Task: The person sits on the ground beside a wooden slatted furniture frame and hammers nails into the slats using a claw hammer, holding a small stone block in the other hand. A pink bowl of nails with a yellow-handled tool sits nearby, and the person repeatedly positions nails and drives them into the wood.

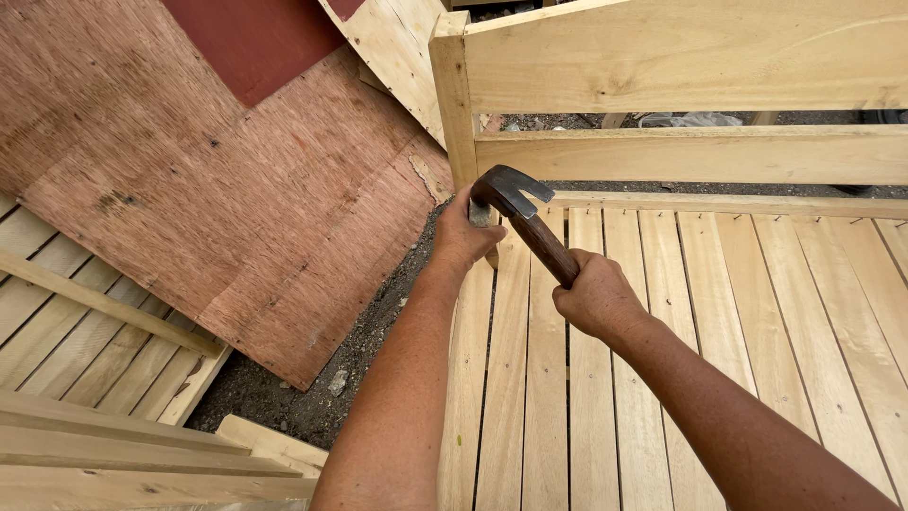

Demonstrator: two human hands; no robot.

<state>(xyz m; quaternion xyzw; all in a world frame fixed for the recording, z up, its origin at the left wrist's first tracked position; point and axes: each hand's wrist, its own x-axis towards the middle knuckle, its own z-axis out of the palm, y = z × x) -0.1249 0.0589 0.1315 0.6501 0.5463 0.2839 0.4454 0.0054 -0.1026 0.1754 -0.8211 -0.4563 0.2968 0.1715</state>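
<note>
The claw hammer (515,203) sits head-down at the corner post (455,114) of a pale slatted wooden frame (662,312). The right hand (598,298) is closed around its dark handle; the left hand (462,235) pinches something at the head, perhaps a nail, hidden by fingers. Most slats (719,284) show nails along the top; this corner looks unfinished. Plywood (218,180) lies beside.

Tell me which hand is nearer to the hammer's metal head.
Left. The left hand sits right beside the hammer's metal head, by the corner post. The right hand grips the wooden handle lower down, farther from the head.
</note>
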